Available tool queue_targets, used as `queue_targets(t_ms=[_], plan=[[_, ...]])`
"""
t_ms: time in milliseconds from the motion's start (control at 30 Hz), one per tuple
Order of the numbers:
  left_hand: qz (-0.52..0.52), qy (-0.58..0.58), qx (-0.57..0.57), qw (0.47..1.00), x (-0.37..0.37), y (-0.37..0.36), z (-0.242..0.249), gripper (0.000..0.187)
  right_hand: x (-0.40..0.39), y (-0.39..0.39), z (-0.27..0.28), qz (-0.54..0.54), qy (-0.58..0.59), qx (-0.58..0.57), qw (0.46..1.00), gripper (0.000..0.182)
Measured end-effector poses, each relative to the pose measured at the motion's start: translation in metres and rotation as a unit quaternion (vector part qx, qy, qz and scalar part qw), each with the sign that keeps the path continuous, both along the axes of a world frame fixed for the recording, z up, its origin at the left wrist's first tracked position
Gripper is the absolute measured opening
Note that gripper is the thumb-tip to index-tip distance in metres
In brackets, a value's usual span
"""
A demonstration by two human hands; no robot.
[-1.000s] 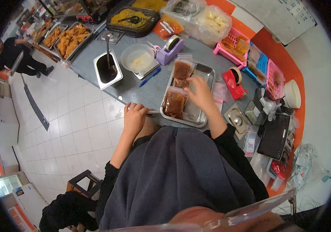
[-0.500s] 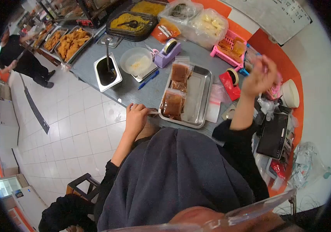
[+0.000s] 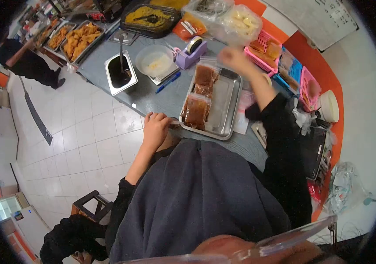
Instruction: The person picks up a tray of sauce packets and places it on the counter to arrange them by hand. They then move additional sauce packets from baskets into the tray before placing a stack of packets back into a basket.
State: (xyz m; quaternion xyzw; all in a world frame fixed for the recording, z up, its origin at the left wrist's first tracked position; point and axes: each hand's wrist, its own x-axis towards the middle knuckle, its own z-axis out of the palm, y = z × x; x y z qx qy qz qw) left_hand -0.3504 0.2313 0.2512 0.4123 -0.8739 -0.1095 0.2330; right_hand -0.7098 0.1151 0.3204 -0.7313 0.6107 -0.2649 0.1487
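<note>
Right at the near edge of the counter (image 3: 152, 99), your left hand (image 3: 155, 127) sits curled on the rim, fingers closed around a thin pale strip that pokes out toward the steel tray (image 3: 234, 103); I can't make out what that strip is. It sits where it did a second ago.

Just beside that hand lies the tray, its long axis running away from you and leaning a little to the right. Down its left side, three sealed bags of brown sauce (image 3: 196, 110) lie in a row, the nearest one biggest, all lined up along the tray's length. The right half of the tray is bare metal.

Further out, your right hand (image 3: 234, 57) is up in the air beyond the tray's far corner, blurred by motion, so I can't tell whether it's open or closed. Half a second ago it was raised well off to the right over the pink baskets (image 3: 262, 50); a second ago it was down on the tray, touching the bags.

Past the tray, a purple tape dispenser (image 3: 191, 52) stands near a clear bowl (image 3: 155, 61), with a blue pen (image 3: 168, 82) just in front and a steel tub of dark sauce (image 3: 120, 75) to the left.
</note>
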Motion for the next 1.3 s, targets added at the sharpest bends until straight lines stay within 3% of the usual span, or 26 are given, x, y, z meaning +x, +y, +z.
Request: queue_targets(t_ms=[33, 67, 100, 167, 200, 267, 300, 400, 633, 733, 833, 900, 1000, 1033, 1100, 1133, 1200, 1300], plan=[[0.004, 0.002, 0.0, 1.0, 0.0, 0.0, 0.0, 0.01, 0.028, 0.023, -0.01, 0.09, -0.001, 0.067, 0.994, 0.02], [0.005, 0.0, 0.003, 1.0, 0.001, 0.0, 0.001, 0.01, 0.05, 0.038, -0.025, 0.114, 0.014, 0.147, 0.983, 0.02], [0.004, -0.004, 0.004, 1.0, 0.002, 0.0, 0.002, 0.01, 0.061, 0.048, -0.058, 0.153, 0.005, 0.078, 0.985, 0.021], [0.013, -0.015, 0.001, 1.0, 0.005, 0.001, 0.002, 0.01, 0.078, 0.067, -0.09, 0.139, 0.039, 0.049, 0.988, 0.023], [0.018, -0.024, 0.002, 1.0, 0.006, 0.003, 0.002, 0.01, 0.085, 0.073, -0.09, 0.142, 0.039, 0.048, 0.988, 0.023], [0.024, -0.022, 0.007, 0.999, 0.008, 0.005, -0.001, 0.011, 0.096, 0.084, -0.082, 0.006, 0.007, 0.111, 0.994, 0.026], [0.024, -0.02, 0.011, 0.999, 0.009, 0.006, -0.002, 0.011, 0.102, 0.088, -0.071, -0.003, -0.004, 0.126, 0.992, 0.022], [0.024, -0.031, 0.012, 0.999, 0.008, 0.005, -0.001, 0.013, 0.109, 0.094, -0.073, -0.034, -0.016, 0.071, 0.997, 0.016], [0.029, -0.022, 0.017, 0.999, 0.008, 0.005, -0.002, 0.015, 0.116, 0.105, -0.052, -0.024, -0.068, 0.075, 0.995, 0.012], [0.025, -0.02, 0.021, 0.999, 0.008, 0.005, 0.001, 0.014, 0.12, 0.116, -0.033, -0.001, -0.009, 0.062, 0.998, 0.011], [0.022, -0.022, 0.014, 0.999, 0.008, 0.004, -0.001, 0.014, 0.124, 0.125, -0.005, 0.009, -0.058, 0.079, 0.995, 0.009], [0.024, -0.029, 0.018, 0.999, 0.008, 0.003, -0.005, 0.014, 0.125, 0.128, 0.012, 0.045, -0.17, 0.212, 0.961, 0.01], [0.019, -0.036, 0.011, 0.999, 0.007, 0.002, -0.006, 0.015, 0.116, 0.11, -0.011, 0.017, -0.216, 0.245, 0.945, 0.012], [0.017, -0.036, 0.01, 0.999, 0.006, 0.002, -0.005, 0.015, 0.111, 0.102, -0.028, 0.015, -0.216, 0.243, 0.946, 0.012], [0.02, -0.025, 0.019, 0.999, 0.005, 0.003, 0.001, 0.015, 0.103, 0.087, -0.065, -0.01, -0.069, 0.164, 0.984, 0.012], [0.02, -0.025, 0.016, 0.999, 0.005, 0.004, 0.002, 0.015, 0.104, 0.087, -0.077, -0.01, -0.069, 0.161, 0.984, 0.012], [0.018, -0.03, 0.012, 0.999, 0.005, 0.005, 0.004, 0.015, 0.111, 0.09, -0.087, -0.034, -0.005, 0.003, 0.999, 0.012], [0.023, -0.032, 0.01, 0.999, 0.008, 0.005, 0.001, 0.015, 0.122, 0.099, -0.076, -0.086, -0.057, 0.055, 0.993, 0.013]])
